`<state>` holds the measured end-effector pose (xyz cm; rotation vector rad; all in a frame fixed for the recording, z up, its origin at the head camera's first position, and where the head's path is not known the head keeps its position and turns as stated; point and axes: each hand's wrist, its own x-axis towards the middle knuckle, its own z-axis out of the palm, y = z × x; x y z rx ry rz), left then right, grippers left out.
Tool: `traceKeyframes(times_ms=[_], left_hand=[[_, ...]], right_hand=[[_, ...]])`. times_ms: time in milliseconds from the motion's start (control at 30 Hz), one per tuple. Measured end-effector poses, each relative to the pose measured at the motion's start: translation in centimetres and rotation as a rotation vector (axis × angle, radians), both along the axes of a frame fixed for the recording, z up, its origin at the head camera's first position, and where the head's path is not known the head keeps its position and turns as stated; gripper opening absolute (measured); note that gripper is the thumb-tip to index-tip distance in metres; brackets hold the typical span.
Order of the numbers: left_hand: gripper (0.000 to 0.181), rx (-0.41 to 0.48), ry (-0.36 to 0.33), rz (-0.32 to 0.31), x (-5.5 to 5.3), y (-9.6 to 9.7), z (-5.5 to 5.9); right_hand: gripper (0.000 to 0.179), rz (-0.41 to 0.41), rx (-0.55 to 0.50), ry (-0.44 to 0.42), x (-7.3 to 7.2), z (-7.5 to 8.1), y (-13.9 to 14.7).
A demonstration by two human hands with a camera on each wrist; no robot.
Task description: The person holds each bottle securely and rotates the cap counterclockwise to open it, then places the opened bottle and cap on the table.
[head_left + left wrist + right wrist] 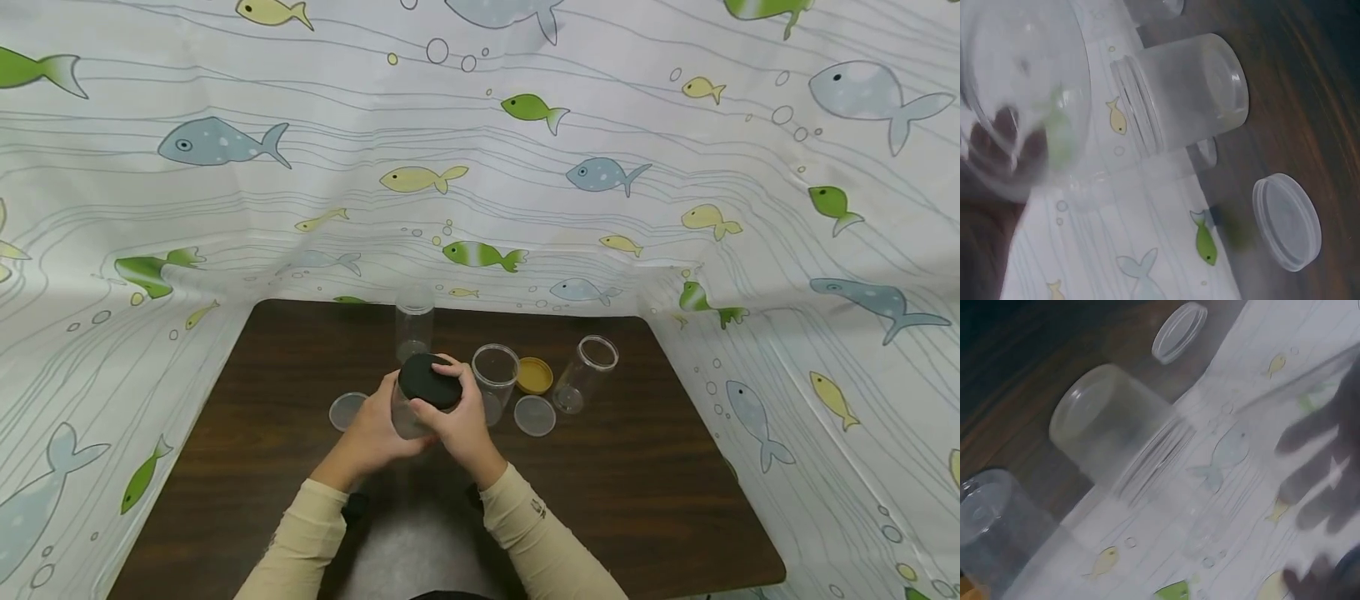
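Note:
My left hand is wrapped around the side of a clear plastic jar, held above the table in front of me. Over its mouth sits a black screw lid, and my right hand grips that lid by its edge, thumb on the near side and fingers on the far side. In the left wrist view the held jar fills the upper left, with dark fingers showing through its wall. The right wrist view has blurred fingers at the right side.
An open clear jar stands at the back, another jar right of my hands, a third farther right. Clear lids lie left and right, near a yellow lid. Fish-patterned sheeting borders the dark table.

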<state>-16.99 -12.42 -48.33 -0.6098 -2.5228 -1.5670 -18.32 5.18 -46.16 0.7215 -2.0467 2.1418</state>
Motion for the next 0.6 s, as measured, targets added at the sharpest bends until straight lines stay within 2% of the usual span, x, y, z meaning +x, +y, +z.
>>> traceKeyframes(times_ms=[133,233,300,400,600], left_hand=[[0.098,0.147,-0.108,-0.194,-0.1,-0.6,0.0],[0.1,0.202,-0.132,-0.279,-0.1,-0.8,-0.1],[0.099,0.2,-0.132,-0.276,-0.1,-0.8,-0.2],[0.096,0.179,-0.119,-0.229,0.0,-0.8,-0.6],[0.092,0.157,-0.071,-0.129,-0.4,-0.7,-0.8]], right_hand=[[0.074,0.177,-0.01,0.006,-0.8,-0.2,1.2],[0.075,0.257,-0.011,0.023,-1.1,-0.4,1.7],[0.074,0.294,-0.018,0.03,-1.2,-0.6,1.9],[0.079,0.311,-0.016,0.022,-1.1,-0.9,1.9],[0.095,0.198,0.049,-0.011,-0.9,-0.9,1.7]])
